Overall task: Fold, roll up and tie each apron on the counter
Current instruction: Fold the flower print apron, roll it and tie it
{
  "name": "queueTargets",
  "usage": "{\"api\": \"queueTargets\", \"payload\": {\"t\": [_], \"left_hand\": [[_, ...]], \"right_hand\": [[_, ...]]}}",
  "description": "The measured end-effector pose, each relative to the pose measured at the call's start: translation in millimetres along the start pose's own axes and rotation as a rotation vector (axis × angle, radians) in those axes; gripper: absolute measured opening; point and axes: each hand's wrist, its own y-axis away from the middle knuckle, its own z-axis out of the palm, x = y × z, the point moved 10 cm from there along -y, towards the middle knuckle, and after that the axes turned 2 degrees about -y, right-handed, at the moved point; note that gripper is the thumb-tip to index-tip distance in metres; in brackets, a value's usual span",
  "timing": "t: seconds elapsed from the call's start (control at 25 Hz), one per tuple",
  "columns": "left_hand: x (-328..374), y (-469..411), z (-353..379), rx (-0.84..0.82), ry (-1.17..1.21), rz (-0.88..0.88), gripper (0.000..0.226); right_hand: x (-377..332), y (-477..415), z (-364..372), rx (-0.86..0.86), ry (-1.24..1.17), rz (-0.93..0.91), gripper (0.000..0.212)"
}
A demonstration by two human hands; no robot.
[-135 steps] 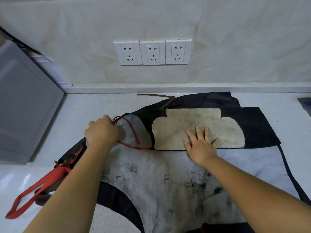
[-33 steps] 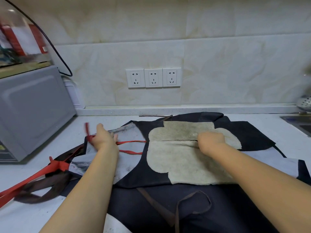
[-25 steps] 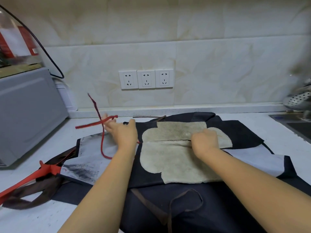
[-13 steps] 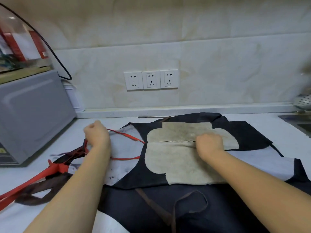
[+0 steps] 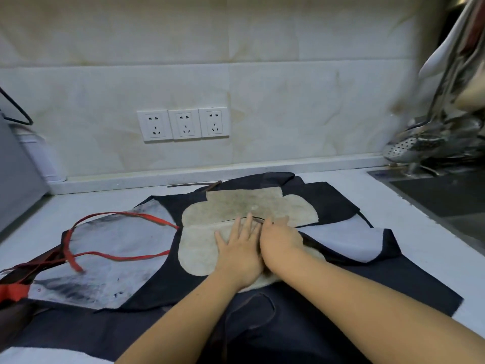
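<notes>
Head view: left hand point(image 5: 240, 248) lies flat, palm down, fingers straight and slightly spread, on the beige patch point(image 5: 199, 248) of the apron point(image 5: 328, 279). Right hand point(image 5: 280, 239) sits just beside it, the two touching along their inner edges. Its fingers are bent down onto the same patch and their tips are hidden, so it cannot be told whether it pinches the cloth or merely presses it. The fingertips of both hands reach a fold line that runs across the patch. Beyond that line the far half of the patch lies flat, toward the wall point(image 5: 288, 101). The apron, dark blue, is spread on the counter point(image 5: 420, 253) under and around both hands, from beneath the forearms to near the foot of the wall. Left of the left hand lies a smudged panel point(image 5: 110, 240) of pale cloth. On it a red strap point(image 5: 118, 257) forms an open loop, its ends running off toward the left edge of the view. Right of the right hand a clean panel point(image 5: 346, 240) of pale cloth shows between dark layers. Beyond the hands a brown strap point(image 5: 194, 184) lies at the far edge of the apron, and three sockets point(image 5: 183, 124) sit on the wall. Far to the right of the right hand are a sink point(image 5: 433, 190) and a blurred perforated ladle point(image 5: 404, 149). Far to the left of the left hand is a grey appliance point(image 5: 13, 166).
</notes>
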Motion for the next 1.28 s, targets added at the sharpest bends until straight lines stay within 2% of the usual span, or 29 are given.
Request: {"api": "queueTargets", "payload": {"t": [0.08, 0.16, 0.28, 0.36, 0.44, 0.52, 0.6, 0.68, 0.8, 0.88, 0.96, 1.08, 1.12, 1.28], "left_hand": [[-4.5, -1.4, 3.5, -0.045, -0.023, -0.057, 0.062], [-7.3, -0.7, 3.9, -0.066, -0.028, -0.114, 0.061], [-10.2, 2.7, 3.4, -0.077, -0.031, -0.162, 0.063], [-12.1, 2.6, 3.3, -0.085, -0.043, -0.183, 0.063], [-13.2, 1.8, 3.0, -0.11, -0.054, -0.21, 0.063], [-11.0, -1.9, 0.6, -0.116, -0.058, -0.245, 0.062], [6.4, -8.9, -6.0, -0.056, -0.083, -0.188, 0.06], [34.0, -15.0, -4.5, -0.035, -0.078, -0.046, 0.057], [46.1, -19.7, 11.7, -0.139, -0.067, 0.005, 0.058], [43.4, -21.1, 14.6, -0.15, -0.081, -0.001, 0.059], [43.0, -20.3, 13.5, -0.15, -0.085, -0.002, 0.059], [46.6, -20.6, 11.8, -0.162, -0.077, 0.003, 0.06], [48.4, -21.0, 10.6, -0.166, -0.078, 0.011, 0.06], [57.3, -23.2, 7.9, -0.17, -0.084, 0.054, 0.059]], "right_hand": [[7.0, -0.6, 9.1, -0.038, 0.031, 0.012, 0.062], [33.7, -13.9, 11.1, -0.045, 0.05, 0.103, 0.071], [71.4, -30.7, 11.9, 0.041, 0.047, 0.135, 0.068], [88.4, -32.5, 19.0, 0.137, -0.049, 0.098, 0.063], [102.2, -30.6, 28.2, 0.141, -0.195, 0.097, 0.061], [106.2, -31.8, 33.5, 0.115, -0.233, 0.085, 0.06], [105.1, -33.8, 34.6, 0.104, -0.207, 0.042, 0.06], [117.4, -36.2, 40.3, 0.074, -0.203, 0.058, 0.064], [169.1, -37.6, 55.6, -0.022, -0.254, 0.247, 0.071], [202.0, -35.0, 61.4, -0.054, -0.263, 0.366, 0.069], [221.6, -32.3, 54.8, 0.02, -0.27, 0.435, 0.063], [239.5, -24.8, 24.1, 0.307, -0.285, 0.494, 0.045], [244.3, -22.5, 17.8, 0.35, -0.298, 0.515, 0.041], [255.9, -21.3, 14.6, 0.366, -0.271, 0.572, 0.035]]}}
